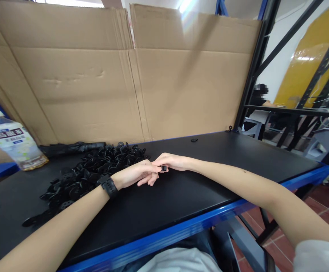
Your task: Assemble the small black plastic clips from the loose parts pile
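Observation:
My two hands meet over the middle of the black tabletop. A small, dark, square-ended plastic part (164, 168) shows at their fingertips; most of it is hidden by the fingers. My right hand (171, 161) comes in from the right and pinches this part. From the left, my left hand (141, 173) grips it between thumb and forefinger, its other fingers loosely curled below. Just beyond my left wrist, which wears a black watch (108, 186), lies a large heap of round black plastic pieces (96, 166).
A labelled plastic bottle (15, 141) stands at the left, near a black plastic bag (76, 148). Cardboard sheets (181, 83) wall off the back. One loose black piece (194, 140) lies toward the rear. The table has a blue front edge (164, 241). Another person (259, 100) sits far right.

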Available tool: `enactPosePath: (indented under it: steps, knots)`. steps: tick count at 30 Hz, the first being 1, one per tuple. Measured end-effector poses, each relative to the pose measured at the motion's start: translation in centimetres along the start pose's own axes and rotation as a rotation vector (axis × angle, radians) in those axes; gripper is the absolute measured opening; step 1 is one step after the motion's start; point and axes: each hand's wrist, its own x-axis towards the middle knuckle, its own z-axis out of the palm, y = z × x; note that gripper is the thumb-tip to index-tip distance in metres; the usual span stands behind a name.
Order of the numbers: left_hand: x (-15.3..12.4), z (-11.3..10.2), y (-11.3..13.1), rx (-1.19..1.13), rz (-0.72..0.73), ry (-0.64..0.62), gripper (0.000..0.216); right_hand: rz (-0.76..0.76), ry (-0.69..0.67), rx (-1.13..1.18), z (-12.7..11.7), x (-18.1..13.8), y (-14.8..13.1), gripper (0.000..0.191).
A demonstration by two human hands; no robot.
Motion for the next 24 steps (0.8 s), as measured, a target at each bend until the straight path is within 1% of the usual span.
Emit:
enactPosePath:
  steps: [1, 3, 5, 8, 9, 10, 11, 14, 15, 16, 18, 22, 23, 24]
  knots:
    - [0.0, 0.0, 0.0, 0.007, 0.000, 0.015, 0.046, -0.011, -0.003, 0.000, 0.0, 0.0, 0.0, 0.031]
    - [0.0, 0.2, 0.0, -0.009, -0.001, 0.067, 0.045, -0.037, 0.044, 0.005, 0.3, 0.0, 0.1, 0.031]
    - [0.2, 0.4, 0.0, -0.071, -0.002, 0.128, 0.041, -0.065, 0.142, 0.031, 0.6, 0.1, 0.5, 0.032]
    - [0.4, 0.7, 0.0, -0.161, -0.010, 0.225, 0.039, -0.092, 0.341, 0.067, 0.8, 0.4, 1.0, 0.033]
    - [0.5, 0.7, 0.0, -0.168, -0.016, 0.243, 0.041, -0.098, 0.393, 0.076, 0.8, 0.5, 1.1, 0.034]
    - [0.5, 0.8, 0.1, -0.164, -0.022, 0.243, 0.042, -0.097, 0.415, 0.085, 0.8, 0.5, 1.1, 0.035]
    - [0.4, 0.8, 0.1, -0.147, -0.025, 0.226, 0.043, -0.084, 0.393, 0.085, 0.8, 0.5, 1.1, 0.037]
    - [0.3, 0.7, 0.1, -0.054, -0.015, 0.141, 0.041, -0.016, 0.190, 0.028, 0.6, 0.3, 0.6, 0.043]
    - [0.2, 0.7, 0.1, -0.032, -0.012, 0.124, 0.041, 0.002, 0.144, 0.001, 0.6, 0.2, 0.5, 0.045]
    - [0.2, 0.7, 0.1, -0.023, -0.010, 0.120, 0.042, 0.008, 0.133, -0.021, 0.7, 0.1, 0.4, 0.047]
    - [0.3, 0.8, -0.1, -0.045, 0.001, 0.147, 0.041, -0.003, 0.187, -0.040, 0.7, 0.1, 0.3, 0.049]
    - [0.6, 0.9, -0.5, -0.073, 0.022, 0.232, 0.043, -0.068, 0.408, -0.116, 0.9, 0.1, 0.6, 0.053]
    - [0.6, 0.9, -0.6, -0.058, 0.025, 0.239, 0.043, -0.084, 0.433, -0.144, 1.0, 0.1, 0.5, 0.055]
    - [0.6, 0.9, -0.6, -0.037, 0.028, 0.237, 0.044, -0.093, 0.427, -0.164, 1.0, 0.0, 0.5, 0.056]
